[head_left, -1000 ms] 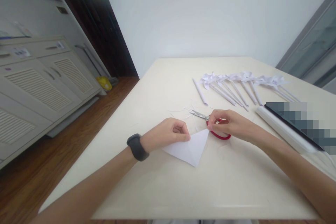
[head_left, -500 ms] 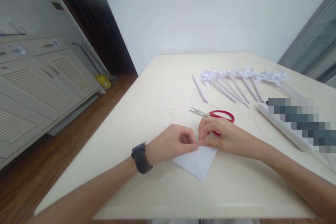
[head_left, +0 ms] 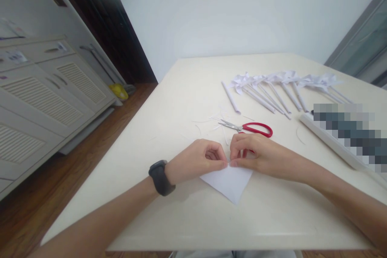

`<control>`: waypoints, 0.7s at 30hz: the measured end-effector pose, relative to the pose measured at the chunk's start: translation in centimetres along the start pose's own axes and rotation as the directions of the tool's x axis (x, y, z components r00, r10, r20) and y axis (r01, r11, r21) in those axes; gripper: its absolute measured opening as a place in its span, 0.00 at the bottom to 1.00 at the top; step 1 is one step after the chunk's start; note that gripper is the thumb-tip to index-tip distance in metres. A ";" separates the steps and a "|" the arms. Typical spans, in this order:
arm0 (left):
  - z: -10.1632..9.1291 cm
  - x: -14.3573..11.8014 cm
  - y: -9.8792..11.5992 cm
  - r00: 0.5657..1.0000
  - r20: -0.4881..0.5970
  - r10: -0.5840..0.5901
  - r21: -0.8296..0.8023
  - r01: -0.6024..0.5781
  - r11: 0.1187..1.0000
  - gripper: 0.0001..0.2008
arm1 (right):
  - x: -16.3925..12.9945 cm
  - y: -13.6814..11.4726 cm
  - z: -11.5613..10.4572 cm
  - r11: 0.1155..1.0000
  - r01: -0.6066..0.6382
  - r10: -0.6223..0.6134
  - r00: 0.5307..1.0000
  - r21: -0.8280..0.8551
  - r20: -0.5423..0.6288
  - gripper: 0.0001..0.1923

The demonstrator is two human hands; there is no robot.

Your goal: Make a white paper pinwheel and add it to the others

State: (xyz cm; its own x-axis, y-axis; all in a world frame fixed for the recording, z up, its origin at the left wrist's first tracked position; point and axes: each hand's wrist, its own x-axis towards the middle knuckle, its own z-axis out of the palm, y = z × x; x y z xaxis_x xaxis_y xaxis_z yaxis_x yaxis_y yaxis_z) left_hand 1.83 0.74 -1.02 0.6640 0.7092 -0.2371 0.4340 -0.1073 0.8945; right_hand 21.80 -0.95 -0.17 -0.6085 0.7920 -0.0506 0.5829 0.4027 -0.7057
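A piece of white paper (head_left: 231, 184) lies near the front of the table, one corner pointing toward me. My left hand (head_left: 203, 159) pinches its far edge between thumb and fingers. Close beside it, my right hand (head_left: 251, 154) pinches the same far edge, the two sets of fingertips almost meeting. My hands hide the paper's upper part. Just beyond my right hand rest red-handled scissors (head_left: 256, 128), their blades pointing left and one handle partly covered by the hand. Thin paper strips (head_left: 223, 129) are scattered around the blades.
Several white paper pinwheels (head_left: 288, 76) on rolled sticks lie in a row at the back right. A loose paper tube (head_left: 231, 97) is left of them. A long white object (head_left: 329, 141), partly blurred out, lies at the right. Louvred cabinets (head_left: 57, 84) stand left of the table.
The view has tilted and shifted slightly. Both hands keep their pinch on the paper's far edge, with only a small shift of the fingers.
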 end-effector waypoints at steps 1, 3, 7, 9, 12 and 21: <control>0.1 0.0 0.0 1.000 -0.003 0.007 0.003 -0.007 1.000 0.04 | 0.0 0.0 0.1 1.000 0.005 -0.005 1.000 -0.004 -0.002 0.06; 0.3 0.0 -0.1 1.000 -0.017 0.024 0.014 -0.023 1.000 0.05 | 0.0 0.1 0.2 1.000 0.022 -0.022 1.000 -0.017 -0.003 0.05; 0.8 0.0 -0.1 0.996 -0.071 0.062 0.053 -0.058 0.997 0.04 | 0.0 0.0 0.4 0.997 0.049 -0.051 0.998 -0.061 -0.032 0.05; 1.0 0.1 -0.2 0.993 -0.085 0.080 0.064 -0.075 0.995 0.04 | 0.0 -0.1 0.4 0.996 0.049 -0.052 0.998 -0.076 -0.037 0.05; 1.0 0.1 -0.2 0.992 -0.086 0.093 0.080 -0.086 0.993 0.04 | -0.1 -0.3 0.4 0.998 0.015 -0.016 1.000 -0.063 -0.011 0.06; -0.5 0.0 0.5 1.000 0.012 -0.014 -0.032 0.014 0.999 0.04 | -0.4 0.4 -1.0 0.993 -0.080 0.072 0.993 0.091 0.089 0.07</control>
State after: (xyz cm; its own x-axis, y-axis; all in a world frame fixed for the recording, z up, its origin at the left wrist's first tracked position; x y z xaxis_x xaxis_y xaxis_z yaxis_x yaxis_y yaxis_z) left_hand 1.73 1.04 -0.42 0.6655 0.7019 -0.2540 0.4238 -0.0751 0.9026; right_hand 22.78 -0.63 0.31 -0.6105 0.7750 -0.1634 0.5782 0.2951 -0.7607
